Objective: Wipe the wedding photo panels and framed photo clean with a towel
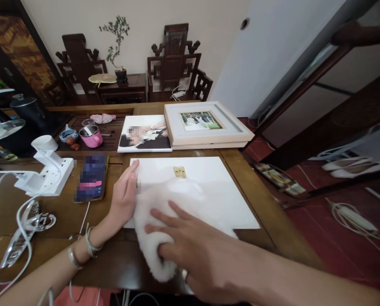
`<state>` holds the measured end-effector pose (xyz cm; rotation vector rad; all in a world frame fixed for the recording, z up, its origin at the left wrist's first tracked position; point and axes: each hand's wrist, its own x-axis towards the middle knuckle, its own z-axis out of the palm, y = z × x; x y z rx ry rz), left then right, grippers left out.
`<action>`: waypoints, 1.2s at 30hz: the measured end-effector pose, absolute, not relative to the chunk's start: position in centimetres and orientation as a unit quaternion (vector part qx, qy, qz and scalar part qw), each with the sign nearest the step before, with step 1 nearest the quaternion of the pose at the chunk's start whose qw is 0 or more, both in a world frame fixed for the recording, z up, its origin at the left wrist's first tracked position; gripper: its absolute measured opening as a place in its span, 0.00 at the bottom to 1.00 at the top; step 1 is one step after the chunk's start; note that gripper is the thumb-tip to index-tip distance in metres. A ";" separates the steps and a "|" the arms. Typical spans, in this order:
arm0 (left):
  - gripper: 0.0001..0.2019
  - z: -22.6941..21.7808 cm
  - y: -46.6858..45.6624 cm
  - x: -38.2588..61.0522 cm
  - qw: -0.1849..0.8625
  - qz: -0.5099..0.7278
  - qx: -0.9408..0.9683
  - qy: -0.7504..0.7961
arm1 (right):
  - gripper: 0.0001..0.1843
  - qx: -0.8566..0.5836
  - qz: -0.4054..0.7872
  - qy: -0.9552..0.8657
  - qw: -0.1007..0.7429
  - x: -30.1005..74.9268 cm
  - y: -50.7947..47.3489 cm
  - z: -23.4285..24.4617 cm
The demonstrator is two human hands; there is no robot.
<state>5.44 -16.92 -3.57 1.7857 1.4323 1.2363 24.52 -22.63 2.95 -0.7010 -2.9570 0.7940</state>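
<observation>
A glossy white panel [227, 191] lies flat on the wooden table, with a small brass-coloured plate [179, 171] near its upper middle. My left hand [125, 192] rests against the panel's left edge, its fingers stretched out along the side. Over the panel's lower left part lies a white fluffy cloth [145, 225], with one folded end hanging past the near edge. My right hand [183, 238] presses on this cloth with fingers spread, the thumb tucked at the fold. The cloth hides part of the panel beneath.
Behind the panel are a photo print [144, 134] and a framed photo [205, 123]. To the left are a phone [91, 178], a power strip [54, 176], white cables, a clear hair clip [33, 225] and a pink cup [92, 136]. The table's right edge [273, 212] runs beside the panel.
</observation>
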 end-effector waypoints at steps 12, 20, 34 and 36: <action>0.19 -4.5 -17.0 5.2 0.145 0.258 0.828 0.477 | 0.13 -0.407 0.226 -0.876 0.129 22.4 -11.1 3.3; 0.18 -4.7 -17.0 5.0 0.108 0.268 0.836 0.466 | 0.13 -0.383 0.247 -0.881 0.126 22.5 -9.8 3.3; 0.19 -5.3 -17.1 5.0 0.128 0.240 0.822 0.500 | 0.20 -0.472 0.239 -0.842 0.107 37.5 -19.3 -0.2; 0.19 -5.3 -17.2 5.0 0.118 0.231 0.828 0.497 | 0.23 -0.469 0.271 -0.837 0.072 38.4 -21.1 -0.1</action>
